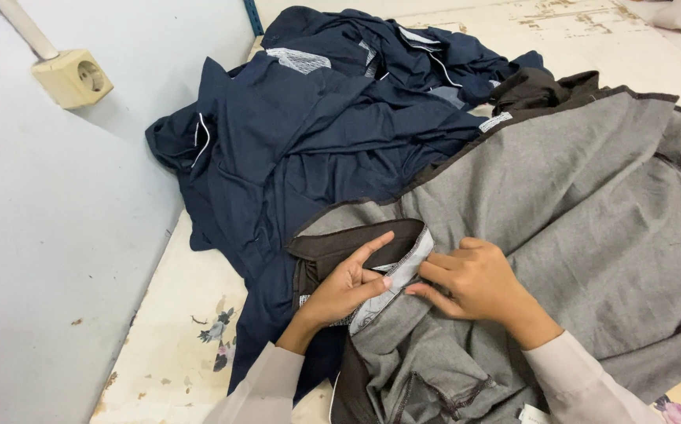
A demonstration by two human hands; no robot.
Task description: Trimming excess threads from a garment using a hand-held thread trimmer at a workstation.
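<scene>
Grey garment (560, 212) w/ brown lining is lying nearest, spreading over desk (175, 345) & navy clothes (317, 133). Both hands are pinching its white-edged seam strip (391, 279), prob. to flatten it: left hand (348, 289) closing thumb & fingers on it, right hand (474, 281) pressing fingertips. Small white label (495, 122) is sitting near navy pile.

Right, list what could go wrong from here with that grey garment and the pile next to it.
1. Both hands, left hand and right hand, pinch the pale lining strip lightly; the fold of the grey garment may slip from their grip.
2. The navy garments lie partly under the grey cloth, so pulling it may drag them along.
3. Cloth hangs near the worn tabletop edge and could slide off.
</scene>
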